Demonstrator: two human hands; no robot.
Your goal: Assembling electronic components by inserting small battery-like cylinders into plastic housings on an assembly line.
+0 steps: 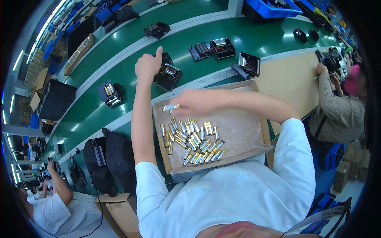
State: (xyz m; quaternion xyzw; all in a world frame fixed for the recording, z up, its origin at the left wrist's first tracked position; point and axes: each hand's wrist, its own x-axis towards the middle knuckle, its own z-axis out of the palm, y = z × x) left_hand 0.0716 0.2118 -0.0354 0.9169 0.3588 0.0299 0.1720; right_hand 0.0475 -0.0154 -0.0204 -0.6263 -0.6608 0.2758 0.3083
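My left hand (147, 66) is at the left edge of a black plastic case (171, 71) on the green conveyor. Its thumb points up and its curled fingers are partly hidden against the case. Inside that case a metallic part and red wires show. My right hand (194, 102), smeared by motion, is over the far left part of a shallow cardboard box (238, 157). A few batteries (171, 107) are at its fingertips. Below it, many gold-and-black cylindrical batteries (194, 137) lie loose on the box's clear plastic lining.
Other open black cases (223, 48) stand along the belt, one (111, 94) at the left with batteries in it. A brown board (289, 73) lies right of the box. Co-workers sit at right (337, 107) and lower left (59, 206). A black bag (115, 158) is left.
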